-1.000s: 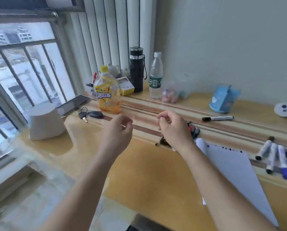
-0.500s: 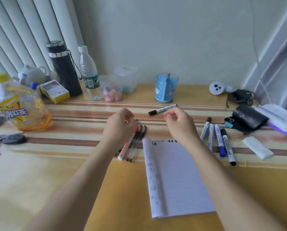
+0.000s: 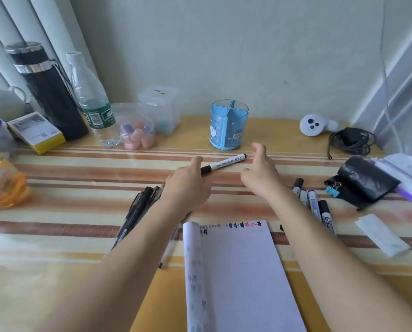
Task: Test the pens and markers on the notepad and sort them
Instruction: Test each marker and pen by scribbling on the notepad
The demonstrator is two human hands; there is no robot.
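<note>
Currently at pick-up step: white marker [image 3: 226,161] lies on table [image 3: 80,195] beyond notepad [image 3: 238,271], left hand [image 3: 188,188] curled at its black cap end, grip not confirmable, right hand [image 3: 260,174] spread and holding nothing beside its tail; next, probably: lift, uncap, scribble on notepad.

Along the wall at the far left of the striped yellow-and-brown desk [image 3: 80,168] stand a tall black insulated flask with a silver band [image 3: 49,92] and, just beside it, a clear plastic water bottle with a green label [image 3: 92,109]. A small yellow-and-white carton [image 3: 37,131] lies in front of the flask. A clear jar of pink and purple blocks [image 3: 138,133] sits next to a clear plastic box [image 3: 160,109]. At far right are a white round controller [image 3: 312,124], a coiled black cable [image 3: 351,140], a black pouch [image 3: 367,180] and a blue binder clip [image 3: 333,189].
</note>
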